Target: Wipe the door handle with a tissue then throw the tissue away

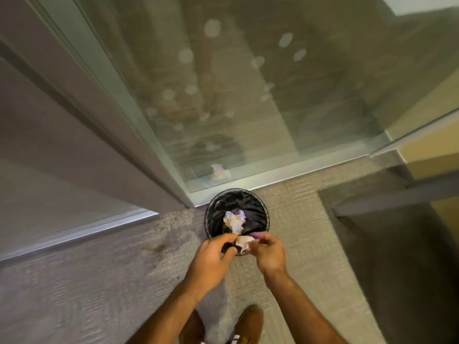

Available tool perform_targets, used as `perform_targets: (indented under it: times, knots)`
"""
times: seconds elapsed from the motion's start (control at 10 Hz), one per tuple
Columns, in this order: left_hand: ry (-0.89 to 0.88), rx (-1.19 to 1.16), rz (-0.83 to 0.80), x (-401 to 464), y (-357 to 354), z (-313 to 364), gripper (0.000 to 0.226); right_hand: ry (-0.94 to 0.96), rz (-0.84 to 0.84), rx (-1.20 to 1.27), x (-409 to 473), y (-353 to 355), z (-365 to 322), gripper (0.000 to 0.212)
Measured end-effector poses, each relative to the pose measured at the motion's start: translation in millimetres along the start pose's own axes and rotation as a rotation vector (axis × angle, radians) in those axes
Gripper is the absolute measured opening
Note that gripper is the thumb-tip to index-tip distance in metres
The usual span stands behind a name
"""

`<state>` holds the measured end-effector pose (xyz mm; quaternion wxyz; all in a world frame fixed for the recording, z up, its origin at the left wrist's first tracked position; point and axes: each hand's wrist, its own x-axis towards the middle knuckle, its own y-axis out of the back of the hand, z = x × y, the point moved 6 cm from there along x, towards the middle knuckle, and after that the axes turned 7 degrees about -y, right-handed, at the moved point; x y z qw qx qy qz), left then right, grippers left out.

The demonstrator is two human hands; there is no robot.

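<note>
A small round bin (260, 207) lined with a black bag stands on the carpet in the corner where two glass panels meet. A crumpled white tissue (234, 220) lies inside it. Just above the bin's near rim, a second white tissue (244, 242) is pinched between my left hand (215, 256) and my right hand (269, 252), fingertips of both on it. No door handle is in view.
A glass wall (248, 95) with a metal frame (285, 175) rises behind the bin and mirrors it. Another framed panel (74, 145) runs along the left. Grey carpet (99, 281) covers the floor. A dark ledge (397, 202) stands at the right. My feet (248, 324) are at the bottom.
</note>
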<state>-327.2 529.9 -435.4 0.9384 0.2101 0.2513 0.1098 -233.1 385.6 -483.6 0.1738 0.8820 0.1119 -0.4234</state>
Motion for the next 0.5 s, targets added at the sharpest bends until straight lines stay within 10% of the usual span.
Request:
perform_targets:
  times: [0.5]
  knots:
    - [-0.117,0.255,0.004,-12,52,48,0.068,0.258,-0.032,-0.357,-63,10,-60,0.043]
